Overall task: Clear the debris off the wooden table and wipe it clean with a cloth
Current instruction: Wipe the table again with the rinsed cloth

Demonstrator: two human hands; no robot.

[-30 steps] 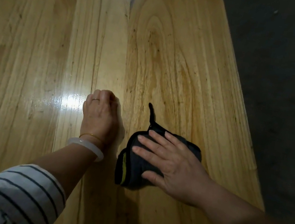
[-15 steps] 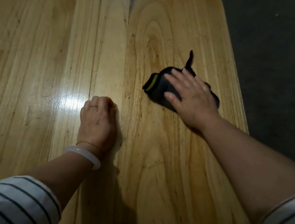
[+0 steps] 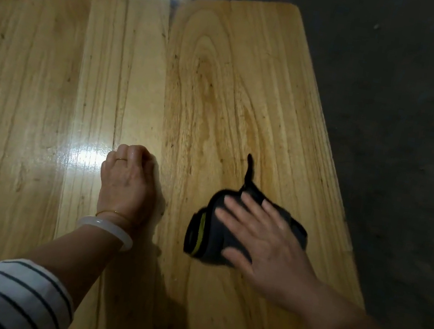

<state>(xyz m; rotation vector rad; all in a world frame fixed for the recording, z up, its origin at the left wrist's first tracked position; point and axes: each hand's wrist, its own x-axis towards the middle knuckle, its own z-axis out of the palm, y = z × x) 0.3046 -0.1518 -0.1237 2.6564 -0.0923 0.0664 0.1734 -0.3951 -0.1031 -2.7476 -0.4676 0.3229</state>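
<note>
Now that the right hand has drawn back from the far end, its straight, spread fingers press the dark cloth with a yellow-green stripe flat on the wooden table. Just beside it, the left hand stays a curled, empty fist.

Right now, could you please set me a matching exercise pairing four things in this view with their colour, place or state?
Things:
1. left hand
2. right hand
3. cloth
4. bangle

Descriptions:
a. dark, with a yellow-green stripe
b. flat, fingers straight, pressing on the cloth
c. white, worn on a wrist
d. fingers curled, resting on the wooden table

Pairs: 1-d, 2-b, 3-a, 4-c
</note>
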